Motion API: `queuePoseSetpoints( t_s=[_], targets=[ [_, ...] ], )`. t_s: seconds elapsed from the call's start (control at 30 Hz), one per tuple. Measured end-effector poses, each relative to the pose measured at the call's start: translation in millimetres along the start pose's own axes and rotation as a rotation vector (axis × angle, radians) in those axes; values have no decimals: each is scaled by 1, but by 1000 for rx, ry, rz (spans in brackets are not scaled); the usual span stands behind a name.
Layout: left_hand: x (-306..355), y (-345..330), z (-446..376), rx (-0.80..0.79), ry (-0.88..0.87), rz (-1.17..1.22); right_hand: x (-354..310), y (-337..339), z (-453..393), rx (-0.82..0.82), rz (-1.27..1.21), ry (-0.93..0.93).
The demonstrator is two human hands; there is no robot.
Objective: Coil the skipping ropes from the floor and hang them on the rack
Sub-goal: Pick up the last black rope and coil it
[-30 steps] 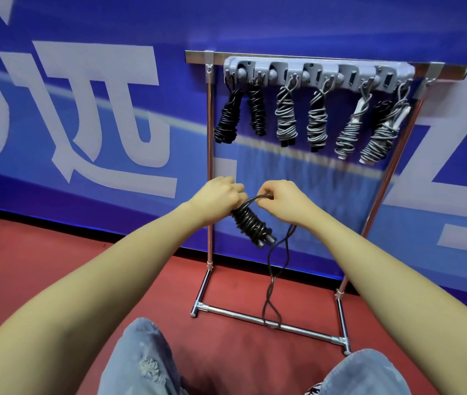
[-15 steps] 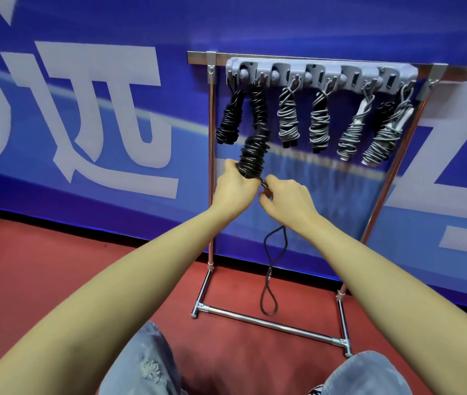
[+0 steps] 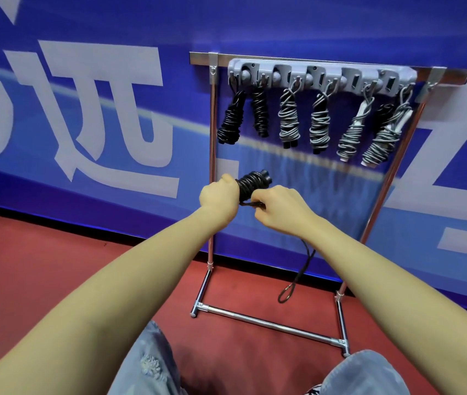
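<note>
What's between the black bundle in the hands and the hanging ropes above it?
Nothing: the head view shows only blue wall banner between the black bundle and the hanging ropes. No rope or rack part crosses it.

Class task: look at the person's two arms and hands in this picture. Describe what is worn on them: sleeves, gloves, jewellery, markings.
Both forearms are bare up to the frame edge, with no sleeves in view. The left hand and right hand wear no gloves. No rings, watch, bracelets or markings can be seen.

Both bare forearms reach forward, hands close together. The left hand (image 3: pixel 218 195) is fisted around a black rope coil (image 3: pixel 252 182); the right hand (image 3: pixel 279 208), fingers curled, pinches the rope beside it.
</note>
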State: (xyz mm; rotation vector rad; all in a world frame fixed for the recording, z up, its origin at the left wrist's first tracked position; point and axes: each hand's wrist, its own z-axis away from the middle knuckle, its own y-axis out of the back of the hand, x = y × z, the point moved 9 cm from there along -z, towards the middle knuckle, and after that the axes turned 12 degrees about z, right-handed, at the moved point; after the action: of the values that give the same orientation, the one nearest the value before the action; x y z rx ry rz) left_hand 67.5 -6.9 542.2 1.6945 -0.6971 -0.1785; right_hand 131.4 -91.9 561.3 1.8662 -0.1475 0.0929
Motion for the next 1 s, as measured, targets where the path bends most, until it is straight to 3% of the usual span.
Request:
queuePoseSetpoints(
  t_s=[0.3,0.47,0.6,0.7,0.8,1.0],
  targets=[
    [24,-8,10,-98,-321,-409,-2,-4,-4,-14,94,-53],
    [25,-10,11,-156,-425,-425,1,-30,-4,-173,-159,-90],
    [35,6,17,38,-593,-511,0,-37,-1,-193,-246,-98],
    [38,16,20,264,-617,-448,9,-34,2,-130,-375,-180],
    [35,26,15,354,-517,-229,18,-35,6,-61,-563,-261],
    [7,16,17,265,-252,242,23,-43,4,-55,-640,-291]
  ],
)
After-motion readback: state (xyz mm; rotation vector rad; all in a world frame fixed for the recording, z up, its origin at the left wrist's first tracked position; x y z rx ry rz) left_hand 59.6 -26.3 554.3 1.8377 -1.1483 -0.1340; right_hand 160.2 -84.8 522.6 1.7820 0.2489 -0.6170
